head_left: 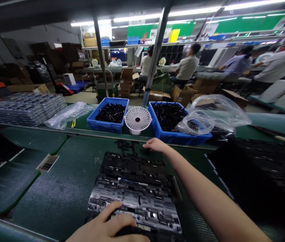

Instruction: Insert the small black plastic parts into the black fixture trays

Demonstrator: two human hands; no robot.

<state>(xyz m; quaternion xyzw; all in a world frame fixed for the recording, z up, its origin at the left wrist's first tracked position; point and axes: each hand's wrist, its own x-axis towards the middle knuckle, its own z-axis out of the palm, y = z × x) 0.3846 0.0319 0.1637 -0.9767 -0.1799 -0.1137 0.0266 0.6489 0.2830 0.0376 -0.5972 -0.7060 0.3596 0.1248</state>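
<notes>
The left hand (104, 226) is resting over the lower edge of a flat moulded plastic tray (134, 198), its fingers spreading across the tray's glossy black-and-grey ridged surface. A dark object (129, 231) is sitting beneath the palm, though whether the hand is gripping it cannot be told. The right hand (155, 145) is stretching out beyond the tray's far edge, its fingers lying nearly flat and pressed together, close beside small black plastic pieces (126, 145). The tray is lying between the hands on a ribbed green mat (56, 174).

Farther along, two blue plastic crates (107, 126) and (177, 137) are holding heaps of black parts (111, 113), with a white desk fan (137, 118) standing between them. A crumpled clear polythene bag (200, 119) is draping over the right crate, and film-wrapped stacks of trays (23, 108) are lying off to the left.
</notes>
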